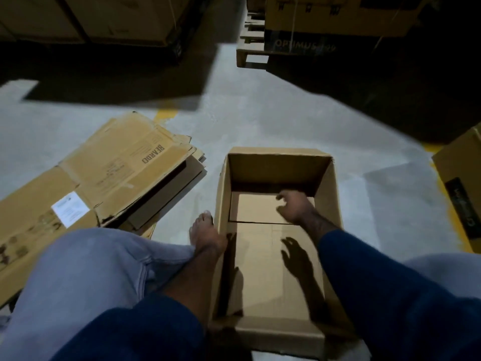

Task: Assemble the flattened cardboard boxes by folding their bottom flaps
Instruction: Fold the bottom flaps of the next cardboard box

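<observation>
The box point(276, 157) stands upright and open-topped on the floor point(260, 121), between my legs. Inside it lie the folded bottom flaps point(260, 256), with a seam running across from wall to wall. My right hand point(291, 207) is also inside, down on the far flap beside that seam. Its fingers are loosely spread and grip nothing, and its shadow falls on the near flap.

My left forearm point(190, 287) runs to the box's left wall and blends there with my bare foot point(205, 230). The left hand seems to meet the rim, but I cannot tell how its fingers lie.

On the floor just left of the box lies a stack of flat boxes point(104, 178), printed BEARDO, with a white label point(70, 208). Another carton point(463, 194) is cut off by the right edge of the view. Far ahead, a pallet point(250, 45) of cartons sits in dim light and its print is hard to read.
</observation>
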Demonstrator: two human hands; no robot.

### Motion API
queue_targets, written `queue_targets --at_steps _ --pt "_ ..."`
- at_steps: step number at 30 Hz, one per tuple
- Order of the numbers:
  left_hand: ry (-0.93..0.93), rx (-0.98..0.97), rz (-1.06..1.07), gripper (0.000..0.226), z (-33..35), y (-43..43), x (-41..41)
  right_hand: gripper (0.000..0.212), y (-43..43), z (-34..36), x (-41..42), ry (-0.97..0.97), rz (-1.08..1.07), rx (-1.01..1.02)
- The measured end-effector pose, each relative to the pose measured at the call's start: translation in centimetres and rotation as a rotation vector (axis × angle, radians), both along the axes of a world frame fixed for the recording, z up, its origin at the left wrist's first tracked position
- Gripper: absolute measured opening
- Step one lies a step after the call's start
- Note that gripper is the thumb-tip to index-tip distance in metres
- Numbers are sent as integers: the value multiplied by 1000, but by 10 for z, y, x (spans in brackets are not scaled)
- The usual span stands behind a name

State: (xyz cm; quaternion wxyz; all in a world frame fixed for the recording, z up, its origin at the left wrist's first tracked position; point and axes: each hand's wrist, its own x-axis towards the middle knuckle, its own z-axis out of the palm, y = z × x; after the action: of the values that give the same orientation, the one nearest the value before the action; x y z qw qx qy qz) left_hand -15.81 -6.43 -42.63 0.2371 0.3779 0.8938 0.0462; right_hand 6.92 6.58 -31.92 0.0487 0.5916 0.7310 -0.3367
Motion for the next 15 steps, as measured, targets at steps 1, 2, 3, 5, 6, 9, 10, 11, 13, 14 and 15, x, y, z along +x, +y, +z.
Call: queue_targets --at_steps 1,2,3,5,6,9,10,11,13,14,15 --pt "20 -41 -32 100 -35 -6 -14 41 -24 -3 1 31 -5 -39" --pt "31 -57 -42 107 -57 -8 -23 40 -47 -7 2 64 -9 -69" --pt "58 -43 -49 108 -78 -6 -31 40 -67 -10 4 90 -6 -95" --pt "73 2 -40 106 -45 -15 -17 39 -96 -11 7 112 24 -144" --pt "56 29 -32 103 -16 -20 -6 37 -104 -12 7 117 49 -159" --pt "23 -20 -101 55 83 -27 35 32 -111 -3 1 173 77 -166" --pt "-11 -39 -128 44 107 -24 44 32 -110 2 -3 227 48 -167" --pt "-66 -40 -138 42 128 -19 50 34 -108 8 -8 296 -5 -177" --pt "-133 30 -140 45 150 -7 59 41 -105 23 -16 444 -155 -238" --pt "-151 84 -133 47 157 -1 63 45 -104 31 -19 515 -242 -303" --pt "-185 135 -110 49 164 3 65 50 -105 38 -21 584 -317 -378"
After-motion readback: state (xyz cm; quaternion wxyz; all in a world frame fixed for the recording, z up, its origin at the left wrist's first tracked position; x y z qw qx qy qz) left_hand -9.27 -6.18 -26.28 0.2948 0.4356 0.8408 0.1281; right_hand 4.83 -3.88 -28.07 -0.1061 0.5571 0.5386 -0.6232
